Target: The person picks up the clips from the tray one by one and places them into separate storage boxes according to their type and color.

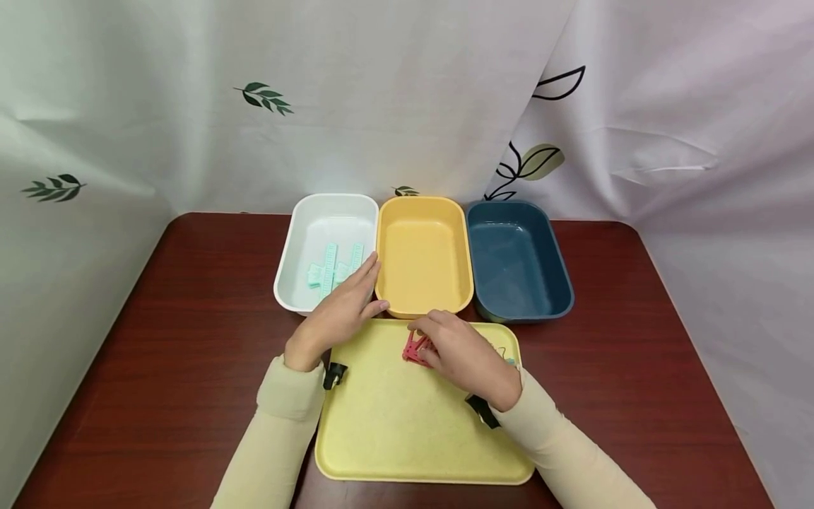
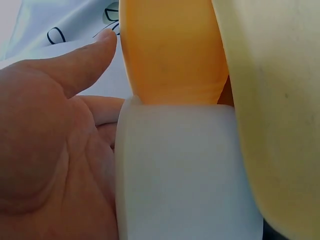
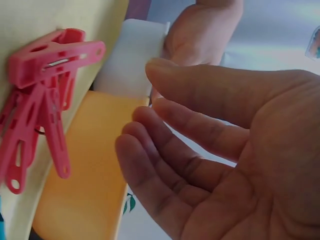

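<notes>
My left hand (image 1: pixel 337 311) reaches over the near right corner of the white bin (image 1: pixel 333 220), fingers extended and thumb apart. Inside that bin lie several mint-green ridged pieces (image 1: pixel 328 267). Close over the yellow tray (image 1: pixel 407 431), my right hand (image 1: pixel 461 353) is beside a small pile of pink clothespins (image 3: pixel 55 62). In the right wrist view its fingers are loosely bent, thumb apart from them, with nothing between. The clothespins lie on the tray a short way from the fingertips; the head view shows them partly hidden by the hand.
An orange-yellow bin (image 1: pixel 422 261) stands between the white bin and a dark blue bin (image 1: pixel 518 272), all side by side behind the tray. A small teal item (image 1: pixel 510 361) lies at the tray's right, partly behind my right wrist. A patterned curtain (image 1: pixel 381 92) hangs behind the table.
</notes>
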`<state>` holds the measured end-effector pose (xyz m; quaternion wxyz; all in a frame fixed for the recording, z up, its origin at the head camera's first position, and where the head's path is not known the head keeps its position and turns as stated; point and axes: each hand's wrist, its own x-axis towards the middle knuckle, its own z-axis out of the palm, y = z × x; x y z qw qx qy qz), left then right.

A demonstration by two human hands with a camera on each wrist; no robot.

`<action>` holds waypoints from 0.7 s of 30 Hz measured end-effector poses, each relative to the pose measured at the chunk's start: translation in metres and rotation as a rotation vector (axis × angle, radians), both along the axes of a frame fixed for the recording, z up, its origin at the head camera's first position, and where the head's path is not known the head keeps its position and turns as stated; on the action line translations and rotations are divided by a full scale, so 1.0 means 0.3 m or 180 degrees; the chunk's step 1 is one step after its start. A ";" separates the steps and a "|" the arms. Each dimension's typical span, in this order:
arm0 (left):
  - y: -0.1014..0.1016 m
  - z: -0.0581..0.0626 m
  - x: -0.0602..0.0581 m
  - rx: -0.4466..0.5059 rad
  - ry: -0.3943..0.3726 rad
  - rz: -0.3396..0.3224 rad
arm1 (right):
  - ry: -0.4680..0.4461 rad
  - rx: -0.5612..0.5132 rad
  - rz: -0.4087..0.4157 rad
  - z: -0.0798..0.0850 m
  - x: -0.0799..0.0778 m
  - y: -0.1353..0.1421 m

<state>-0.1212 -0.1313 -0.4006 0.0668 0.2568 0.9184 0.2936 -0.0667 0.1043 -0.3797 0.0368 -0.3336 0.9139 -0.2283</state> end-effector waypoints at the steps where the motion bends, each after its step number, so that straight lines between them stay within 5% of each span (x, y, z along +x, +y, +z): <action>1: 0.001 0.000 0.000 -0.0004 0.0005 0.0005 | -0.0022 0.0036 -0.0002 -0.004 0.002 0.001; 21: 0.011 -0.008 -0.001 -0.0050 0.0114 0.0071 | 0.0008 0.0369 0.0077 -0.078 0.007 -0.011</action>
